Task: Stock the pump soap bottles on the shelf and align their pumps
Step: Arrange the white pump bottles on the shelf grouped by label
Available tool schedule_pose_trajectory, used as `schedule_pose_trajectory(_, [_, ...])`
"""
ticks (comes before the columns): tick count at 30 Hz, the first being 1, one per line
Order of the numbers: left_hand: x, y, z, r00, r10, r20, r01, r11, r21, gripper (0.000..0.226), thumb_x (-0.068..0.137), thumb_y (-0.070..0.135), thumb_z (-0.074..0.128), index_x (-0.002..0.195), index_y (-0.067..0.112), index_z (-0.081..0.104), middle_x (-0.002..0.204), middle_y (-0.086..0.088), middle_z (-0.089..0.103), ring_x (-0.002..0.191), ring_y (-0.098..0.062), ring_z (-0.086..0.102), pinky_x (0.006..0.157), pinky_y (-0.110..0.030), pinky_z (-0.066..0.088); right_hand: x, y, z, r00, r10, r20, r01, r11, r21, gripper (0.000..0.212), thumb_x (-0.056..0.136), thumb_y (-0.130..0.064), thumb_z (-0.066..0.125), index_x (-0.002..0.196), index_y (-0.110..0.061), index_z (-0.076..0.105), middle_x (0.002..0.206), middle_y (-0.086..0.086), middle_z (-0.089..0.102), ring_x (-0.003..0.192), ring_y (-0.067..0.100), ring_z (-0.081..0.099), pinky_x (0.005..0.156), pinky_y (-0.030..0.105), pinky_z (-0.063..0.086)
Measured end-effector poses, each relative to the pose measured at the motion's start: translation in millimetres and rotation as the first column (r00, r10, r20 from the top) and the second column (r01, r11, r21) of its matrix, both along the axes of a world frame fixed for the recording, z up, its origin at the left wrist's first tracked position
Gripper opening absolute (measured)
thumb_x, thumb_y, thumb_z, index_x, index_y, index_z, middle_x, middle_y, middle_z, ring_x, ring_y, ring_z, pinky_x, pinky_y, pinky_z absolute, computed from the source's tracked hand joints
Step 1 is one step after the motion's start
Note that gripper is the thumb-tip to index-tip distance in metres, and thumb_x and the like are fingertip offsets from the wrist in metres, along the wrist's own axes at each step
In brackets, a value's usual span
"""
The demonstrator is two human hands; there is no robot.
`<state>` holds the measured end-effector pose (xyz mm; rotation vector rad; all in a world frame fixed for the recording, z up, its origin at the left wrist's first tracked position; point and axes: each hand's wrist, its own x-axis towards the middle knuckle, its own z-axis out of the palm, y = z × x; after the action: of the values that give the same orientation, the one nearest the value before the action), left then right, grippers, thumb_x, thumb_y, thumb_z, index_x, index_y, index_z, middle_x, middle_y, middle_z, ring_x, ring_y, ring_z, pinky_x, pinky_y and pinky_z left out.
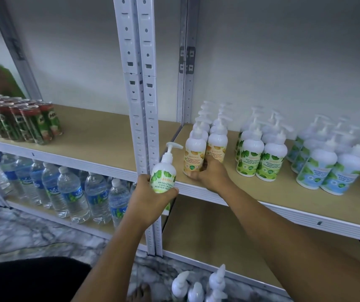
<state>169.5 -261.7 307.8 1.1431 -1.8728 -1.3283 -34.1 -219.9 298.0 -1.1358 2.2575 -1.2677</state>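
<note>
- We note drink cans (19, 120) far left, with water bottles (65, 188) one level below.
- Our left hand (150, 199) grips a green-label pump bottle (163, 173) in front of the upright post (140, 105), off the shelf (283, 192).
- Our right hand (209, 173) curls round the foot of the front orange-label bottle (194, 158), at the shelf edge.
- Green-label rows (259, 158) and then blue-label rows (327, 168) stand further right.

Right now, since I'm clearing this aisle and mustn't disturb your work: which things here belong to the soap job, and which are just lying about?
Job: green-label bottle in the left hand; orange-label bottle gripped by the right hand; green-label rows; blue-label rows; loose pump bottles on the floor; shelf board.
Lying about: drink cans; water bottles.
</note>
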Motion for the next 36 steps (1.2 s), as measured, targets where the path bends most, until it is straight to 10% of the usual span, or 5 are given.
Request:
schedule_pose_trajectory(12, [-25.8,34.3,23.2,0.991,-0.084,-0.108,0.078,0.995,-0.065,0.054,0.078,0.031,0.082,0.119,0.02,0.049,0.096,0.001,0.067,0.08,-0.011,0.068,0.059,-0.021,0.051,-16.8,76.4,10.5,0.991,0.029,-0.131,-0.014,0.994,0.112,0.045,0.089,-0.038,0.069,0.126,-0.013,0.063,0.121,-0.001,0.063,0.112,0.017,0.059,0.099,0.038,0.048])
schedule_pose_trajectory(18, [-70.2,72.6,30.2,0.945,-0.204,-0.256,0.199,0.979,-0.047,0.042,0.08,0.014,0.082,0.113,0.018,0.057,0.095,-0.003,0.07,0.072,-0.003,0.068,0.057,-0.013,0.052,-61.2,149.0,7.6,0.927,-0.106,-0.359,0.176,0.97,0.168,0.036,0.084,-0.039,0.059,0.065,-0.01,0.058,0.066,0.004,0.057,0.067,0.019,0.053,0.066,0.041,0.047])
schedule_pose_trajectory(24, [-121.6,93.6,17.2,0.916,-0.339,-0.217,0.311,0.938,-0.153,0.028,0.077,0.014,0.085,0.1,0.016,0.07,0.089,0.003,0.075,0.073,0.003,0.067,0.06,-0.011,0.051,-93.6,204.4,-19.8,0.821,-0.219,-0.527,0.364,0.912,0.188,0.04,0.091,-0.047,0.06,0.11,-0.014,0.07,0.113,0.005,0.063,0.103,0.029,0.055,0.09,0.039,0.045])
schedule_pose_trajectory(36, [-164.6,95.3,-11.4,0.936,-0.272,-0.222,0.237,0.957,-0.169,0.056,0.079,0.019,0.086,0.126,0.017,0.055,0.109,0.017,0.063,0.095,0.014,0.061,0.071,-0.003,0.048,-94.8,207.4,-35.9,0.752,-0.166,-0.638,0.41,0.876,0.255,0.051,0.1,-0.054,0.037,0.137,-0.023,0.053,0.15,0.0,0.044,0.138,0.02,0.038,0.112,0.037,0.025])
